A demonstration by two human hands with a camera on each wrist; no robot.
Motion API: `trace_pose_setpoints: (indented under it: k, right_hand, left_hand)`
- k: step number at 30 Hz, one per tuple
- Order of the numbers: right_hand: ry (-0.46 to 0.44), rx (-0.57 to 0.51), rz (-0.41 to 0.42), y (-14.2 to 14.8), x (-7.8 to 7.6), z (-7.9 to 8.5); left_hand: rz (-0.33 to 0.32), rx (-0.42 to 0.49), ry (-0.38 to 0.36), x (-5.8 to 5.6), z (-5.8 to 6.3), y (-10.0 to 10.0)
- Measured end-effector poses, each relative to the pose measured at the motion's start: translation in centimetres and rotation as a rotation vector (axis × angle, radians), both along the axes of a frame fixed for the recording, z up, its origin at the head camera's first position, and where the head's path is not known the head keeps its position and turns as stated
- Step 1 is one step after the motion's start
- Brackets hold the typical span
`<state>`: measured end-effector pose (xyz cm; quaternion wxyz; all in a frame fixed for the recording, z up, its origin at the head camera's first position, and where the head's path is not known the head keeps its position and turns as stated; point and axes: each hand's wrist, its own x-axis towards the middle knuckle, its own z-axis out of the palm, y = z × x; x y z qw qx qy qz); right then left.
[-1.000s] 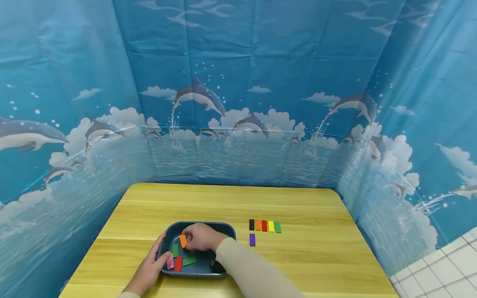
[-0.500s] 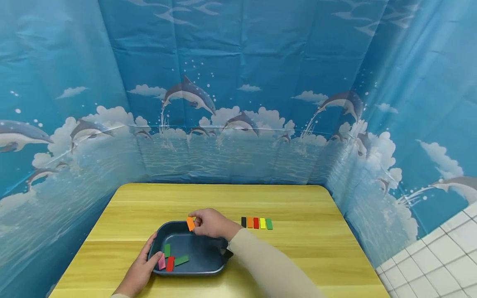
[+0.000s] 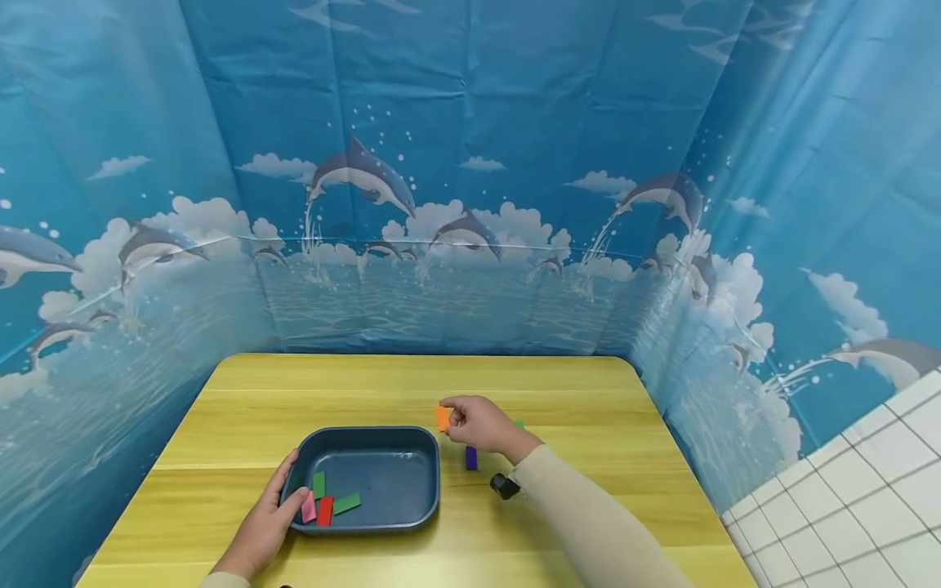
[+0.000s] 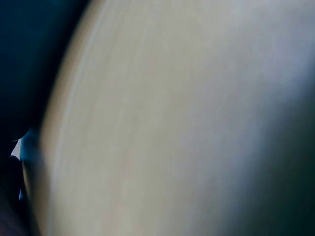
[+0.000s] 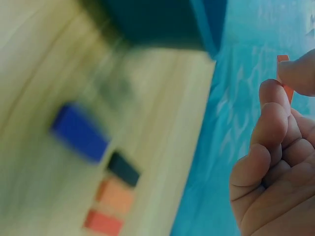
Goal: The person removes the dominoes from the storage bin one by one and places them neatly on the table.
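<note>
My left hand (image 3: 259,523) grips the left side of a dark blue tray (image 3: 400,490), thumb over the rim. In the tray lie a pink block (image 3: 308,507), a red block (image 3: 325,511) and two green blocks, one flat near the red one (image 3: 347,503). My right hand (image 3: 481,425) pinches an orange block (image 3: 442,418) between thumb and fingers, raised just right of the tray. The right wrist view shows that hand (image 5: 275,167) with the block's thin edge (image 5: 282,58) between the fingertips. The left wrist view is mostly blurred tabletop.
A purple block (image 3: 471,458) lies on the yellow wooden table (image 3: 294,392) below my right hand. The right wrist view shows a row with a black block (image 5: 123,169), an orange block (image 5: 114,195) and a red block (image 5: 103,222). A dolphin-print curtain (image 3: 441,310) hangs behind.
My right hand has lifted the orange block out of the tray and carried it right, towards the row of blocks. My left hand keeps its hold on the tray.
</note>
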<state>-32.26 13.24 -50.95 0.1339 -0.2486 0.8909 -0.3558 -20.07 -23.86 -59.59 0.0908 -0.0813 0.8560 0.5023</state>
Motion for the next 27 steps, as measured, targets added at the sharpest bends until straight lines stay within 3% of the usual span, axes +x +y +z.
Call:
trace_pose_setpoints:
  k: [6,12,20,27]
  right_hand:
    - [0.004,0.039,-0.03,3.6,0.2,-2.1]
    - [-0.044,0.01,-0.065,6.0,0.6,-3.9]
    - [-0.134,0.013,-0.12,7.3,0.9,-5.8]
    - [-0.132,0.053,-0.09,7.7,1.4,-7.0]
  left_hand:
    - [0.0,0.004,0.002,0.0,0.1,0.1]
    - [-0.005,-0.01,-0.002,0.1,0.2,0.0]
    - [-0.014,0.003,0.031,0.0,0.1,-0.1]
    - [-0.023,0.001,0.039,0.1,0.1,0.0]
